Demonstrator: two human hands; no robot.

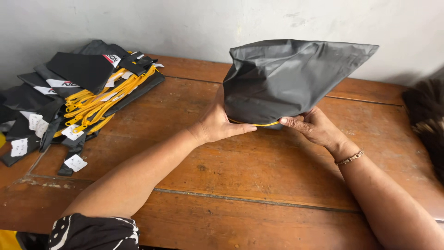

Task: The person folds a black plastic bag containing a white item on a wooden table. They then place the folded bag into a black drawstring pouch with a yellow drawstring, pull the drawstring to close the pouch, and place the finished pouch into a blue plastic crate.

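Note:
A dark grey fabric bag (pixel 286 78) with a yellow zipper along its lower edge stands puffed up on the wooden table (pixel 259 171). My left hand (pixel 217 124) grips the bag's lower left corner, thumb stretched along the zipper. My right hand (pixel 312 126), with a bracelet at the wrist, pinches the lower right edge of the same bag. Both hands rest on the tabletop against the bag's base.
A pile of black bags with yellow zippers and white tags (pixel 78 92) lies at the table's far left. A pale wall (pixel 185 23) runs behind the table. Something dark and bristly (pixel 428 120) sits at the right edge.

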